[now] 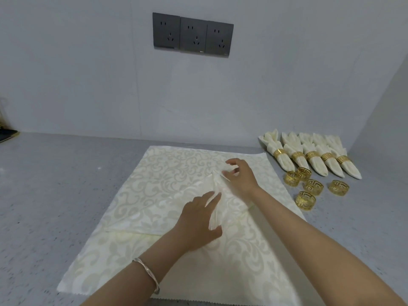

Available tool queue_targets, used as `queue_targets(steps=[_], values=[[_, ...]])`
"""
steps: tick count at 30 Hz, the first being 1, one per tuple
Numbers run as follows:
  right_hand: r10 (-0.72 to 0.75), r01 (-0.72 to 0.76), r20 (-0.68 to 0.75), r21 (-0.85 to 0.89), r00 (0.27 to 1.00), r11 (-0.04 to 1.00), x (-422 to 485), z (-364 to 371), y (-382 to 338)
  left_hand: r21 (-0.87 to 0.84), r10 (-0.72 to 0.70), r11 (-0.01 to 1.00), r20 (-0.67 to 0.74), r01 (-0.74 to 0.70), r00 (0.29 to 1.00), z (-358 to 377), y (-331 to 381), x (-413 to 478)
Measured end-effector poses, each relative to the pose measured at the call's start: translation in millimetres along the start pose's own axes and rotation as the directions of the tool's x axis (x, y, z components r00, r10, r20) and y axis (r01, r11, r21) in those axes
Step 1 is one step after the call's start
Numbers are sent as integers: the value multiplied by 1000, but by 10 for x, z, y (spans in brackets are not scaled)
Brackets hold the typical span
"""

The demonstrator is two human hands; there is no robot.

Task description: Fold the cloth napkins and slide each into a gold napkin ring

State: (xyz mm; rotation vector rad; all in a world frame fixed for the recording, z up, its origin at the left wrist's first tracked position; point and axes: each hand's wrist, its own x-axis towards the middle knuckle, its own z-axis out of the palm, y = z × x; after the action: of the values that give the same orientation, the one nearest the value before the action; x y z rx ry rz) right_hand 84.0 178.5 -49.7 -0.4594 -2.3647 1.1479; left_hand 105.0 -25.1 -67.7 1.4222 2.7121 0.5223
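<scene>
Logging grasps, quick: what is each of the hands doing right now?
The left hand pinches the napkin along its raised fold.
The right hand pinches the far end of that same fold.

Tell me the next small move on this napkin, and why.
Probably gather the next pleat against the raised ridge: the left hand pinches its near end, the right hand sits at its far end, and most of the napkin lies flat. Loose gold rings wait to the right.

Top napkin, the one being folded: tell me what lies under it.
Under the top napkin, which the left hand and right hand pinch, a second cream patterned napkin lies flat on the grey countertop. Any further napkins are covered.
</scene>
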Motion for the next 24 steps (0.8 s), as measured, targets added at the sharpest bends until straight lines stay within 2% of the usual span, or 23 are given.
queue_targets(steps=[3,5,7,10,14,19,24], values=[[-156,157,15,-64,988,986,-248,-257,-55,105,49,992,142,-64,989,14,-59,40],[-224,235,90,-141,970,962,-516,-387,-1,154,45,985,201,-77,979,23,-76,57],[-214,261,216,-224,953,939,-806,-480,81,195,35,977,227,-80,973,32,-78,54],[-205,366,420,-350,884,862,-1186,-521,169,201,19,977,239,-68,971,89,-68,11],[-176,449,581,-367,795,815,-1457,-492,188,193,26,979,200,-65,980,165,-85,-17],[-122,459,646,-385,753,801,-1441,-503,198,174,18,983,215,-57,976,168,-81,-24],[-4,378,601,-498,799,780,-1238,-601,343,150,8,988,223,-42,975,152,-65,-40]])
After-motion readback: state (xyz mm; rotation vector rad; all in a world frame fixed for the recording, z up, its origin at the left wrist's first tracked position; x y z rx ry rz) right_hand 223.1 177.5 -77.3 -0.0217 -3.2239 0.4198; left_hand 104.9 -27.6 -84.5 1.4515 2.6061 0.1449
